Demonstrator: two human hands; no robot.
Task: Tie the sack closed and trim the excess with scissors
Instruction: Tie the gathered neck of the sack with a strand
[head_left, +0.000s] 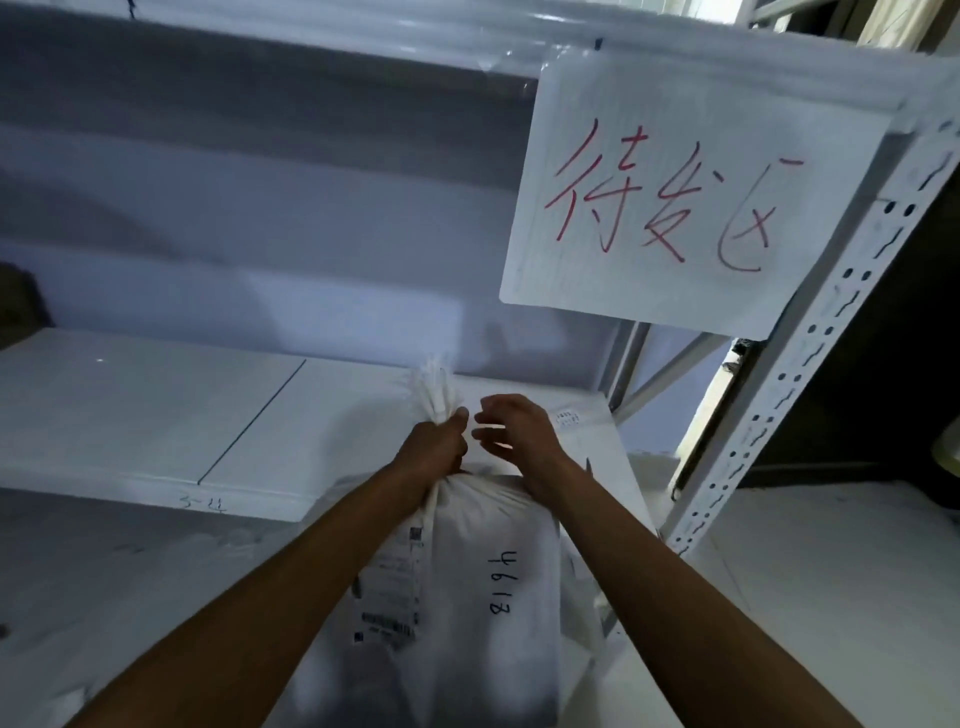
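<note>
A white woven sack (467, 561) stands upright in front of me, with a printed label on its left side and "4613" handwritten on its face. Its mouth is bunched into a neck (434, 395) that sticks up above my fist. My left hand (436, 447) is clenched around that neck. My right hand (514, 426) hovers just to the right of it, fingers curled around a thin white tie (488, 430) that runs toward the neck. No scissors are in view.
A white metal shelf (156, 415) runs behind the sack at hand height. A perforated shelf upright (810, 364) rises on the right. A white paper sign (685, 192) with red handwriting hangs from the upper shelf beam.
</note>
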